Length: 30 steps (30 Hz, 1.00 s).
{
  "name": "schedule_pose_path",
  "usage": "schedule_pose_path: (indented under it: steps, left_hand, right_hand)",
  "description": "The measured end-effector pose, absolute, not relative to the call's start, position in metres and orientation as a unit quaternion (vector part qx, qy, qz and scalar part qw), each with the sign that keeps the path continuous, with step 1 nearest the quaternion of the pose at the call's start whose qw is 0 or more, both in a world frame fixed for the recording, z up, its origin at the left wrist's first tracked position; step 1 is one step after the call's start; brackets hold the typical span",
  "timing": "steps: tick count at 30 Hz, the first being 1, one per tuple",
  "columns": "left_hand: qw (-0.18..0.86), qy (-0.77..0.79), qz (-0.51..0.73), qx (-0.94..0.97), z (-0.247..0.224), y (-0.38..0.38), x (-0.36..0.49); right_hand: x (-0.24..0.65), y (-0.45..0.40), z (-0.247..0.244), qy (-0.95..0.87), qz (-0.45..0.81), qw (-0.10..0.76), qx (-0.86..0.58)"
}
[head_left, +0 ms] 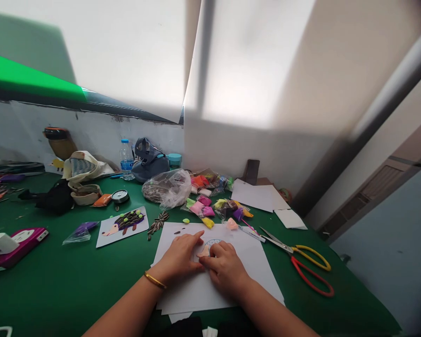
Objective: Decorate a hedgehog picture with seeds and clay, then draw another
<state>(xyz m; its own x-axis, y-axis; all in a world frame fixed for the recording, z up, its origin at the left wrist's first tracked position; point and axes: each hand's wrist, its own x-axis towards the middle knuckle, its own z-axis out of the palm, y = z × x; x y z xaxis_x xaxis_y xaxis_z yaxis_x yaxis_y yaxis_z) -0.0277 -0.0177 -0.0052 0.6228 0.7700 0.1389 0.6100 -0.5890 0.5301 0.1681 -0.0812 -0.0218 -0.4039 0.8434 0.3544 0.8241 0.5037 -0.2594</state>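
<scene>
A stack of white paper [256,267] lies on the table, with a blue-outlined drawing [213,242] partly hidden under my right hand. On the drawing sits a flat piece of peach modelling clay [204,251]. My right hand [228,269] has curled fingers, and its thumb and fingertips press at the clay's edge. My left hand [182,254] rests on the sheet left of the clay, thumb and fingers apart, holding nothing. Beyond it are a green clay bit [185,221] and a few sunflower seeds [177,232]. A peach clay lump [232,224] sits at the paper's far edge.
Scissors [291,250] lie open to the right, beside a white pen [254,234]. Bagged coloured clay [201,206] and a plastic bag [168,187] stand behind. A finished hedgehog picture [124,224], a seed pile [157,224] and a purple clay packet [82,230] lie left.
</scene>
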Motion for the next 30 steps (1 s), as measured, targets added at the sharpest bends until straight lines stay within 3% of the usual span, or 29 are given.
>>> schedule_pose_path:
  steps: [11, 23, 30]
  left_hand:
    - [0.218, 0.364, 0.202, 0.883, -0.014, -0.016, -0.034]
    - [0.092, 0.324, 0.193, 0.921, -0.006, -0.031, -0.034]
    - [0.086, 0.327, 0.210, 0.917, -0.007, -0.034, -0.034]
  right_hand:
    - [0.174, -0.077, -0.023, -0.813, 0.064, 0.262, -0.516]
    - [0.175, -0.076, -0.023, -0.795, 0.082, 0.268, -0.538]
    - [0.177, -0.075, -0.023, -0.783, 0.081, 0.278, -0.551]
